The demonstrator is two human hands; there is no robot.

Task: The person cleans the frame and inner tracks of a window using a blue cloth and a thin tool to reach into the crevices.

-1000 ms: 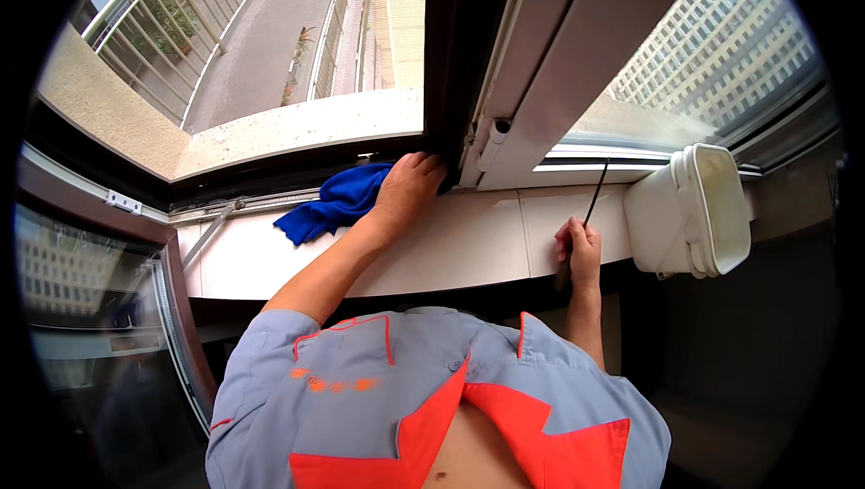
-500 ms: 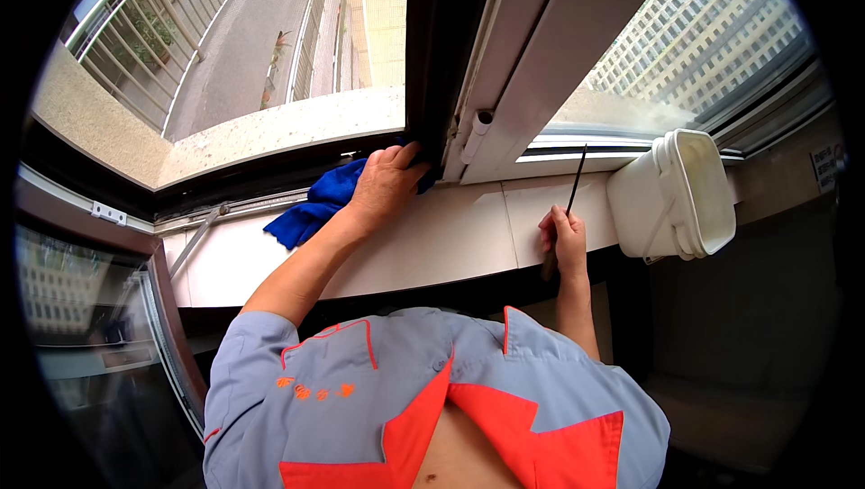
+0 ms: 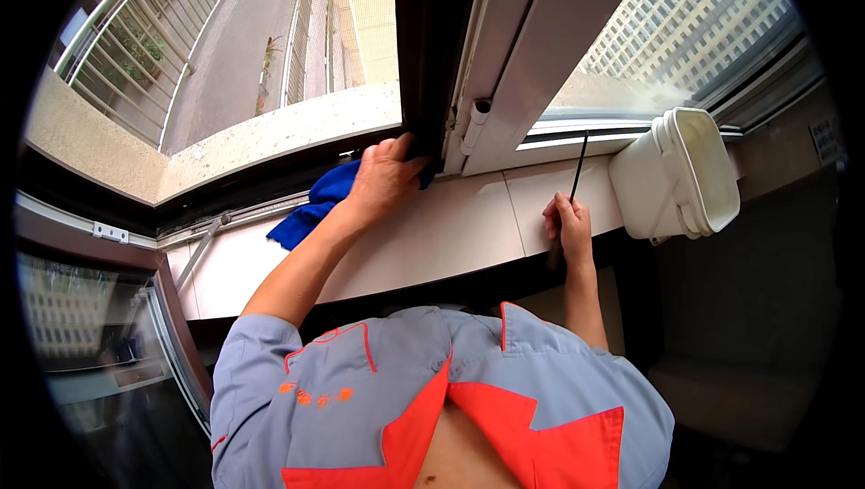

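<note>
My left hand (image 3: 383, 185) presses a crumpled blue cloth (image 3: 326, 192) into the lower corner of the dark window frame (image 3: 423, 93). Its fingers bend over the cloth, and the fingertips partly vanish against the dark frame. Over the white tiled sill (image 3: 450, 241), my right hand (image 3: 574, 223) is closed round a thin black rod (image 3: 579, 165) with a brownish handle end below the fist. The rod points away from me, toward the right-hand window; its exact kind I cannot make out.
A white square bucket (image 3: 644, 187) with a wire handle stands at the sill's right end. On the left a window sash (image 3: 171, 318) swings inward, with a metal stay arm (image 3: 205, 241) joining it to the frame. Outside are a railing (image 3: 135, 3) and a walkway (image 3: 234, 57).
The whole view has shifted slightly. My left hand stays on the cloth at the frame corner, and my right hand keeps hold of the rod in nearly the same place.
</note>
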